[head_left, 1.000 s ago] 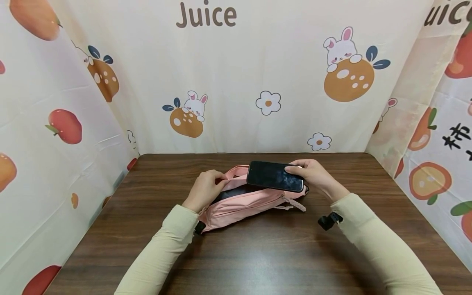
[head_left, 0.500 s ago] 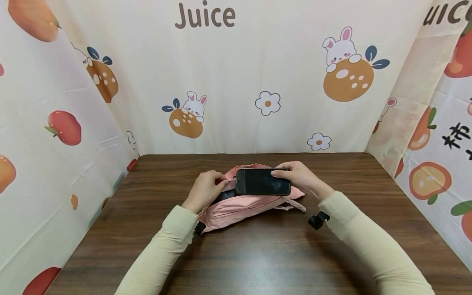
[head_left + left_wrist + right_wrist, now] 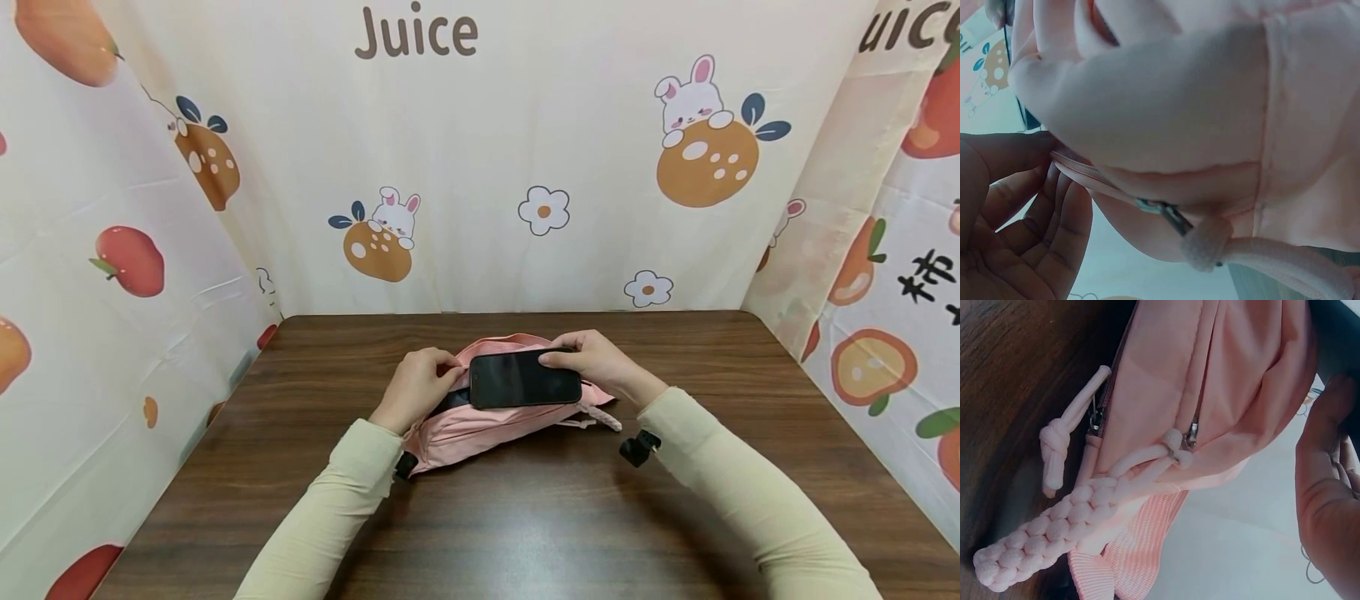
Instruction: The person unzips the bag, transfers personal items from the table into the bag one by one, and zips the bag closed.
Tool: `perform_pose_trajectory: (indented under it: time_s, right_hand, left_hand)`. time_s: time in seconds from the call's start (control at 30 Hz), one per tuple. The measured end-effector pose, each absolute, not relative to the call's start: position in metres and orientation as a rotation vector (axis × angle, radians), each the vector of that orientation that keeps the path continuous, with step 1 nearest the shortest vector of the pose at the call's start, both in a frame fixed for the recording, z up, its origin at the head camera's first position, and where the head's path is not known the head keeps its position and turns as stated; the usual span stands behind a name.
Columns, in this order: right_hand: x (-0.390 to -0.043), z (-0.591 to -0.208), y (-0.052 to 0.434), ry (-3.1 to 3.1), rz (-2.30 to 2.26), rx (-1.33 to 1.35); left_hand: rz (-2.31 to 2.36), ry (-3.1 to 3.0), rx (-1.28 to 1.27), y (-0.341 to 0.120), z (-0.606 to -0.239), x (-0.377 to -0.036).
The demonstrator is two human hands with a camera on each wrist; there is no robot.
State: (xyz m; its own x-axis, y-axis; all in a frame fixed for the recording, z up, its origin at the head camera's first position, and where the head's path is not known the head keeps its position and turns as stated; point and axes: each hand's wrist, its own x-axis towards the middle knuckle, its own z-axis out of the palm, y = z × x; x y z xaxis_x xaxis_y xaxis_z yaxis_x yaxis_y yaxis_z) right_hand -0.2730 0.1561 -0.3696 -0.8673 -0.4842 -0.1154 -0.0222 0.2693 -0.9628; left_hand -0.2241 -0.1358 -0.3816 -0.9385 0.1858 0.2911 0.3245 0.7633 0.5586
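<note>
My left hand (image 3: 415, 385) pinches the upper edge of the pink waist bag (image 3: 480, 425) beside its zip, fingers curled on the fabric, and holds the mouth of the main pocket apart; the left wrist view shows those fingers tucked under the seam next to a zip slider. My right hand (image 3: 592, 360) grasps the black phone (image 3: 525, 379) by its right end, thumb and fingers clamped on it, screen up and lying lengthways over the opening. The phone's left end sits right at the dark gap of the pocket, but most of its body is in plain sight above the pink cloth, so I judge it at the mouth and not yet inside. The bag lies on its side on the dark wooden counter (image 3: 525, 517), its braided pull cord (image 3: 1054, 534) trailing off the right end onto the wood. So far the pocket is unzipped and held open and the phone is lined up with it; sliding it in, letting go and closing the zip are what I reckon remains.
</note>
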Motion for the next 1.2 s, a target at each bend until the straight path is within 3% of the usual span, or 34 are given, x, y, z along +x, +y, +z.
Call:
perform_pose_trajectory:
  time_s: [1.2]
  right_hand:
    - [-0.28, -0.374, 0.155, 2.326, -1.476, -0.564]
  left_hand:
    - [-0.943, -2.755, -0.364, -0.135, -0.382, -0.225]
